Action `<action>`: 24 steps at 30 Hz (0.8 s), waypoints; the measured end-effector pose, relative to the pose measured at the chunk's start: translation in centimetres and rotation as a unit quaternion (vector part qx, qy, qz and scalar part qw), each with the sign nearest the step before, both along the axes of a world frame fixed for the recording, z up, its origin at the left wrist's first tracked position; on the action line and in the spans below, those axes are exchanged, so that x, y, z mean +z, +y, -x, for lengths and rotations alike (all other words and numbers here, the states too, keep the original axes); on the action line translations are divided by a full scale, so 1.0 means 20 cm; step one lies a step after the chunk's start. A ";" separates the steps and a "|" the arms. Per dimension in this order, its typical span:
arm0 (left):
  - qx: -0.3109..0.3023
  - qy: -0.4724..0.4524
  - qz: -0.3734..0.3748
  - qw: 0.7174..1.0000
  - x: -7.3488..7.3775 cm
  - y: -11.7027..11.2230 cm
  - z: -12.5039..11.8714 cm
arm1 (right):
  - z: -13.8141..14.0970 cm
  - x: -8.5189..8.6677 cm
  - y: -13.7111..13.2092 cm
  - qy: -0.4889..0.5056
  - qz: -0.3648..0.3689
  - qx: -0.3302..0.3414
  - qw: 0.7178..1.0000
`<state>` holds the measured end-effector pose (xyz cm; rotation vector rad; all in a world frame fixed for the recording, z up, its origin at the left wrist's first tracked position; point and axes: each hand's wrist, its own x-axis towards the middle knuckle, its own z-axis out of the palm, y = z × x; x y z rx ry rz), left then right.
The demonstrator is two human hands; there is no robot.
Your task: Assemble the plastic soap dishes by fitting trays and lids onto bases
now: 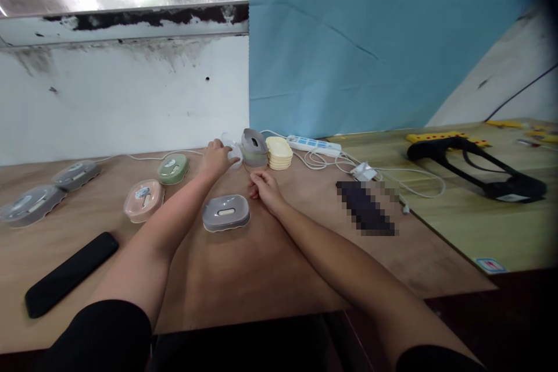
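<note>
My left hand [217,158] reaches to the back of the table, its thumb and fingers closed on the edge of a clear plastic lid [234,157]. Just right of the lid stands a stack of grey container pieces [254,148], the top one with a slot. My right hand [265,189] hovers in front of that stack, fingers loosely curled with nothing visible in them. Between my forearms sits a grey oval container [226,213] with a clear cover and a pale slot piece. Pale yellow trays [279,153] are stacked to the right of the grey pieces.
Left of my arm lie a green container [173,168], a pink container [143,200], two grey ones [32,206] and a black phone-like slab [72,273]. A power strip [314,145] with white cables, a pixelated dark object [366,208] and a black frame [475,170] are at right.
</note>
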<state>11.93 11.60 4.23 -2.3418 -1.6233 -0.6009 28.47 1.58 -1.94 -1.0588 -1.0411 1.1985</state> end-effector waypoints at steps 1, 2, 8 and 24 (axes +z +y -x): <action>0.010 -0.016 0.003 1.000 -0.01 0.01 0.01 | 0.00 0.00 0.00 -0.003 -0.001 0.001 1.000; 0.019 -0.028 0.017 0.999 -0.02 0.01 0.03 | 0.00 -0.01 0.00 -0.005 -0.003 0.003 1.000; 0.012 -0.032 0.076 0.997 -0.04 0.04 0.08 | 0.00 -0.01 0.00 -0.006 0.002 0.000 1.000; -0.030 -0.126 0.114 0.985 -0.05 0.02 0.12 | 0.01 -0.03 -0.01 -0.057 -0.035 0.023 0.997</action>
